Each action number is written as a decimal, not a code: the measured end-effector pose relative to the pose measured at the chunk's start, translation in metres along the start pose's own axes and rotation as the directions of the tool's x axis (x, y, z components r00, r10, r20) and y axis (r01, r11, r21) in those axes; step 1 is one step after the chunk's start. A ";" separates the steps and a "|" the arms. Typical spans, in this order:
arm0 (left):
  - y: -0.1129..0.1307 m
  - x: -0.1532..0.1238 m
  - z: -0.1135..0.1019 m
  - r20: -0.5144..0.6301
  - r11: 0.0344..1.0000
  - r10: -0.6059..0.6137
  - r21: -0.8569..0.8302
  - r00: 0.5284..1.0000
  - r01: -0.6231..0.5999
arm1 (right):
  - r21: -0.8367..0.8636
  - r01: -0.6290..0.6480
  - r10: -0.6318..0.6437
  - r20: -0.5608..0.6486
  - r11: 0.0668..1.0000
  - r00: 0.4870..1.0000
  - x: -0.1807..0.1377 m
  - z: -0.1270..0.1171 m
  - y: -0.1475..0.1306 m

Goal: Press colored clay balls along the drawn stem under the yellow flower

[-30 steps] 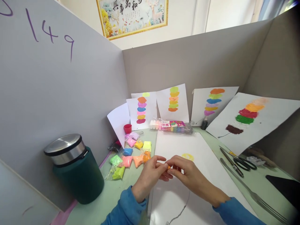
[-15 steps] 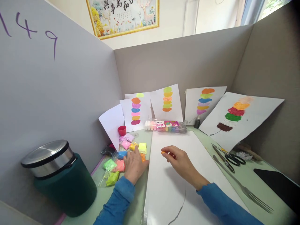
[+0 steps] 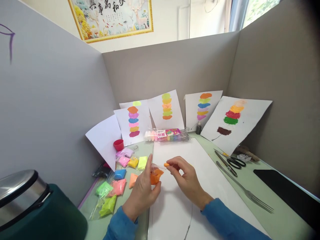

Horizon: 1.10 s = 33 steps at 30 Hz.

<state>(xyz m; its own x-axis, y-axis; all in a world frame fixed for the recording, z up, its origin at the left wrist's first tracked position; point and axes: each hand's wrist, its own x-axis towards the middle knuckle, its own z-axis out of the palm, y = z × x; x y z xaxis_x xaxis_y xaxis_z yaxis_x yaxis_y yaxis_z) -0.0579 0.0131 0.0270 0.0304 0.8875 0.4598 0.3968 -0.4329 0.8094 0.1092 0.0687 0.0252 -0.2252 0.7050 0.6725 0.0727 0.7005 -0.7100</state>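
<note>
Left hand (image 3: 142, 190) clutching a packet of orange clay (image 3: 156, 176) over the white sheet's (image 3: 172, 213) left side! Right hand (image 3: 183, 176) pinches an orange lump (image 3: 166, 164) above it; a light pinch avoids squashing.

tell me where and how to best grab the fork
Probably by the neck, just behind the tines, pinched across its sides from above: the fork lies flat, slim and tines toward the person, while a pen-like tool lies alongside the handle's far part.
</note>
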 end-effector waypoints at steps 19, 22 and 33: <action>-0.014 -0.002 -0.001 0.109 0.926 -0.003 0.376 0.994 -0.038 | 0.400 -0.434 0.408 0.153 0.807 0.900 0.002 -0.003 0.000; -0.011 -0.003 -0.001 0.135 0.946 -0.043 0.324 0.990 -0.003 | 0.538 -0.625 0.542 0.328 0.566 0.774 0.008 -0.007 0.001; -0.014 -0.002 0.001 0.175 0.961 -0.038 0.277 0.984 -0.013 | 0.533 -0.755 0.619 0.458 0.382 0.637 0.008 -0.011 0.008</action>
<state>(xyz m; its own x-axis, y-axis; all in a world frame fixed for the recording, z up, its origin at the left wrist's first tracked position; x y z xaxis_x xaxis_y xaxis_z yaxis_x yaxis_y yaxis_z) -0.0626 0.0175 0.0140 0.1753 0.9171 0.3582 0.6352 -0.3833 0.6705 0.1185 0.0812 0.0268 -0.5438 0.8324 -0.1070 -0.3206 -0.3238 -0.8901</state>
